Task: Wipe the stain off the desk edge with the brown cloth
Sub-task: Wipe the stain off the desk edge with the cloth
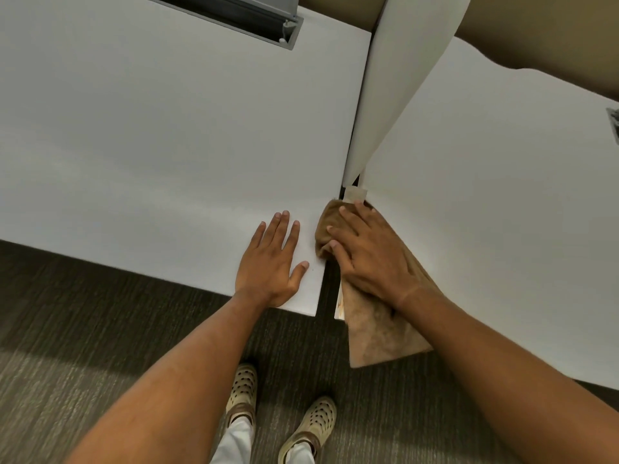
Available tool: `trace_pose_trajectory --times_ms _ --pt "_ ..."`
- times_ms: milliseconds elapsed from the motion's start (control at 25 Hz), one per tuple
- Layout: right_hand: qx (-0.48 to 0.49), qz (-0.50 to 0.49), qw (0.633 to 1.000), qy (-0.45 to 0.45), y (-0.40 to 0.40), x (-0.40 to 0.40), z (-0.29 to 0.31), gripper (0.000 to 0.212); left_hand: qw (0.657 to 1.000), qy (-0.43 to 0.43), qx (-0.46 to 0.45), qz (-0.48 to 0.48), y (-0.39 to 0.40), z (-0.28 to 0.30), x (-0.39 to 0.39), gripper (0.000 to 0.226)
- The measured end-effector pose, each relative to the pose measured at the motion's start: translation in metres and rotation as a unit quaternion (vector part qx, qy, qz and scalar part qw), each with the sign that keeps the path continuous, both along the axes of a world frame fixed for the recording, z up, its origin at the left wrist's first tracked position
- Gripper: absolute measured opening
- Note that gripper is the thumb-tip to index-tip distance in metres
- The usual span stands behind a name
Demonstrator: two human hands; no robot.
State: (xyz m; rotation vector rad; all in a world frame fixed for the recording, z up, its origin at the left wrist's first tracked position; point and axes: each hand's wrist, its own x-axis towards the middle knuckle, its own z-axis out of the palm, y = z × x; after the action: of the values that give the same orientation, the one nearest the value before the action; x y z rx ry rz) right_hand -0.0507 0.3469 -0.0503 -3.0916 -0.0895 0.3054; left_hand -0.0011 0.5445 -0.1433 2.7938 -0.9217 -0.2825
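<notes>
The right hand [368,252] lies over the middle of the brown cloth [378,333], and together they cover most of the right desk's [485,195] left edge. Only an orange streak [341,308] shows at its near corner, too small to make out. A grey fitting [613,123] is cut off by the right border, and the grey trough [234,15] on the left desk [134,128] by the top.

White divider panel [385,95] upright. Grey cable channel [234,15] at left tabletop [134,128] far edge. Beige perforated shoes [242,390] on grey carpet [83,329].
</notes>
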Motion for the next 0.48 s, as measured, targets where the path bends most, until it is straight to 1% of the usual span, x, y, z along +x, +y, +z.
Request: trace_pose_trajectory --times_ms 80,240,280,360,400,440,480 --pt "-0.001 0.033 0.999 -0.009 0.001 -0.010 0.000 0.045 1.000 0.007 0.001 -0.005 0.002 0.001 -0.001 0.078" --pt "0.013 0.125 0.992 0.009 0.020 -0.067 0.000 0.045 1.000 0.004 0.005 -0.001 0.010 0.001 -0.008 0.074" --pt "0.011 0.148 0.989 0.019 0.021 -0.073 0.000 0.045 1.000 0.005 0.006 -0.001 0.011 0.002 -0.009 0.074" --pt "0.004 0.206 0.978 0.035 0.013 -0.060 0.005 0.043 1.000 0.001 0.007 0.002 0.013 0.001 -0.011 0.074" --pt "0.003 0.217 0.976 0.031 0.007 -0.045 0.006 0.041 1.000 0.000 0.005 0.001 0.012 0.001 -0.010 0.073" --pt "0.005 0.200 0.980 0.020 0.000 -0.029 0.007 0.037 1.000 -0.002 0.000 0.001 0.012 0.001 -0.010 0.073" --pt "0.008 0.163 0.987 0.006 -0.006 -0.013 0.009 0.035 1.000 -0.006 -0.005 0.003 0.011 0.000 -0.010 0.073"
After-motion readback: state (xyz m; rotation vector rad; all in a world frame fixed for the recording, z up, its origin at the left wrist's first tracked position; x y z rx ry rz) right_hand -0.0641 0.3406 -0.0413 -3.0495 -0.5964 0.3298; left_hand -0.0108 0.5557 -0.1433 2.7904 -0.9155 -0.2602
